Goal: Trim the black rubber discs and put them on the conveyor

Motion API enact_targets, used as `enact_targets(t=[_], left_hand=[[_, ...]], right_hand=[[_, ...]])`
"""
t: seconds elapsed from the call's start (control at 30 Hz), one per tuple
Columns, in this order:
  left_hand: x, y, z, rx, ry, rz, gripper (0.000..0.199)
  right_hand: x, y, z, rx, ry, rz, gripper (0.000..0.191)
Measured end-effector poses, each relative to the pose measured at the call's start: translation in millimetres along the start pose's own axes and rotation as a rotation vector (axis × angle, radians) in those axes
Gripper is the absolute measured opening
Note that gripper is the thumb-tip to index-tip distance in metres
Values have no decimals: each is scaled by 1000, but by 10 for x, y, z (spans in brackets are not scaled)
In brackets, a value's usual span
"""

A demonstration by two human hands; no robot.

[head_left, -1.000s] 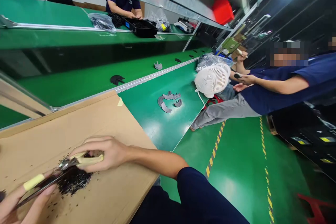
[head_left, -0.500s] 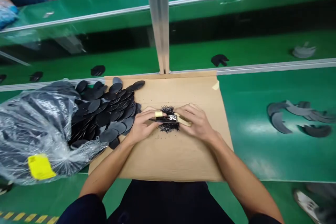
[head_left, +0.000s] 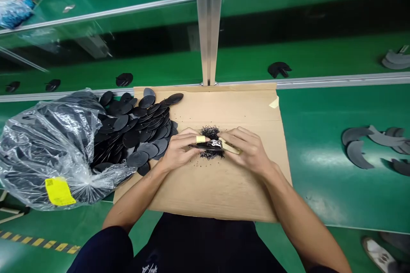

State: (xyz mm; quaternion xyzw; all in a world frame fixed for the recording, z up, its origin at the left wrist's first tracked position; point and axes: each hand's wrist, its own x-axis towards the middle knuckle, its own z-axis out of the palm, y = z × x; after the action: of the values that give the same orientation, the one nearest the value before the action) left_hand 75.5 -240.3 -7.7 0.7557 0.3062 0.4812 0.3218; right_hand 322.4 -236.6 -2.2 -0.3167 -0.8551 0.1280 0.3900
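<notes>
In the head view, my left hand (head_left: 182, 150) pinches a thin black disc (head_left: 205, 147) by its left side, with yellow tape wrapped round one finger. My right hand (head_left: 248, 149) is closed round the cream handles of a pliers-like tool (head_left: 229, 146). The tool's silver metal head meets the disc's right part; its jaws are too small to make out. Just beneath both lies a pile of small black bits (head_left: 210, 131) on a cardboard sheet (head_left: 211, 192). Left of my left hand spreads a heap of black discs (head_left: 137, 138).
A clear plastic bag (head_left: 48, 136) with a yellow label stands at the left. Grey curved pieces (head_left: 358, 153) lie on the green table at the right. Behind the cardboard rises a metal post (head_left: 209, 30). Black notched discs (head_left: 279, 69) sit on the green strip beyond the rail.
The whole scene has shifted slightly rightward as the head view turned a little left. Both hands keep the same hold on the disc and the tool.
</notes>
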Motion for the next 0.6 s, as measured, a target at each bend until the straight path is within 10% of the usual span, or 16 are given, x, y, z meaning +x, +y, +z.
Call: enact_targets(t=[0.6], left_hand=[[-46, 137, -1, 89, -70, -29, 17]], right_hand=[[-79, 60, 0, -106, -77, 120, 20]])
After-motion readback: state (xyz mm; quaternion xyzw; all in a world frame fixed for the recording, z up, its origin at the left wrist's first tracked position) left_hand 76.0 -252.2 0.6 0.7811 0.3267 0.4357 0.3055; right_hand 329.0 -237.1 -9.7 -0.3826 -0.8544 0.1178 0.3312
